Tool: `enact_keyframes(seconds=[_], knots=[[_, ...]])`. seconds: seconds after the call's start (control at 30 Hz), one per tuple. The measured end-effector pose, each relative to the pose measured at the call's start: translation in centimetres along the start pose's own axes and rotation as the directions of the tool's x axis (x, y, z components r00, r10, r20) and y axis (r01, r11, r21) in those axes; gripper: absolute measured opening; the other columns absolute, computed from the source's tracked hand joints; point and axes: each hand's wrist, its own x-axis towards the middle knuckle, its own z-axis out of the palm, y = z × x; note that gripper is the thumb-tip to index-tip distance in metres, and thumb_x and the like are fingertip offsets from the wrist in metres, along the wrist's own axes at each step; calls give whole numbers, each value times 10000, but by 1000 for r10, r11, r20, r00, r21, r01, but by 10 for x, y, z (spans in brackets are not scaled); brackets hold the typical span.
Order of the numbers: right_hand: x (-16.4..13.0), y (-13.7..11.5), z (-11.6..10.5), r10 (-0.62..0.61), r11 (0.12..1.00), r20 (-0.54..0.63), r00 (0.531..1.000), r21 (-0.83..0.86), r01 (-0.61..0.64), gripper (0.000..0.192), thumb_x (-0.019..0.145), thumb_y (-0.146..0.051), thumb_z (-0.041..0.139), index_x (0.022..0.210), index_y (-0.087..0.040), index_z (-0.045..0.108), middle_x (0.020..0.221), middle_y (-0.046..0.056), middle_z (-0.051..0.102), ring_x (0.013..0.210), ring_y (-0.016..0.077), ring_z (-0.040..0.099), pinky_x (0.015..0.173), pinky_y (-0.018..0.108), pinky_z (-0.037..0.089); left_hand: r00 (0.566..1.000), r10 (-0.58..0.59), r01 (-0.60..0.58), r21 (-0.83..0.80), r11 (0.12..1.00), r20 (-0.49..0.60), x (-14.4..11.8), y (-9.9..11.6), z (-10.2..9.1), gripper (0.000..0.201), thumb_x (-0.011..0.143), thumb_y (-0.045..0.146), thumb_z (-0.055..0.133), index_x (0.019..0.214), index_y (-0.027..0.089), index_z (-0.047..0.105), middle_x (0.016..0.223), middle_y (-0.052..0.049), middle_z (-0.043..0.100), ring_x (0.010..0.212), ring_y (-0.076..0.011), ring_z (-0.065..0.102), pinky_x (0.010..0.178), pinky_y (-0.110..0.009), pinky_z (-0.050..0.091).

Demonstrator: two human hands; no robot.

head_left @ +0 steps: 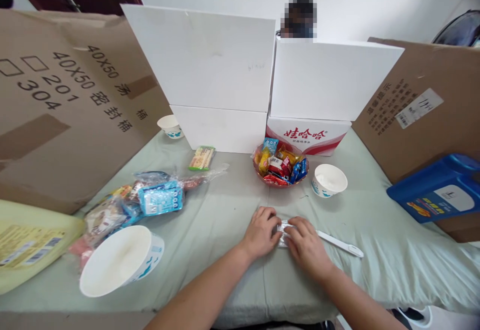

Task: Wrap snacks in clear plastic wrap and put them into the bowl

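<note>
A small shiny, see-through packet [284, 240] lies flat on the cloth near the table's front edge. My left hand [263, 231] is at its left side, fingers curled and closed on that edge. From the right, my right hand [304, 242] closes on the opposite edge, its fingers covering part of the packet; what is inside cannot be made out. A white plastic stick-like utensil [343, 244] extends to the right from beside my right hand, its other end hidden. Beyond my hands stands a red bowl [275, 182] filled with wrapped snacks [279, 165].
White paper bowls [329, 180] stand right of the red bowl, at the back left and front left. Bagged snacks [161, 198] and a noodle-like packet [202, 158] lie leftward. Cartons [221, 65] wall the back and sides. A blue jug [438, 190] leans right. A person [299, 15] is behind.
</note>
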Motion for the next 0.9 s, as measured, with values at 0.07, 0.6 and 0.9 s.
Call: enact_keyframes(seconds=[0.07, 0.6, 0.9], knots=[[-2, -7, 6, -11, 999, 34, 999, 30, 10, 223, 921, -171, 469, 1109, -203, 584, 1166, 92, 601, 1152, 243, 512, 965, 440, 454, 1000, 2, -2, -1, 1000, -20, 0, -1, 1, 202, 788, 120, 598, 954, 213, 663, 1052, -67, 563, 1025, -239, 497, 919, -423, 460], [60, 89, -75, 378, 911, 53, 924, -200, -361, 279, 954, -207, 404, 1088, -225, 648, 1148, 103, 622, 1112, 232, 527, 934, 388, 428, 993, -31, 31, -2, 1000, -114, 2, -6, 2, 242, 781, 68, 476, 903, 213, 626, 993, -75, 592, 954, -247, 532, 834, -438, 498], [136, 165, -50, 577, 811, 564, 591, -306, -499, 341, 920, -376, 580, 1196, -176, 562, 1190, 69, 591, 994, 194, 610, 840, 401, 529, 993, -72, 71, -16, 997, -97, 2, -5, 2, 251, 735, 61, 559, 919, 215, 633, 993, -56, 585, 978, -234, 509, 872, -411, 475]])
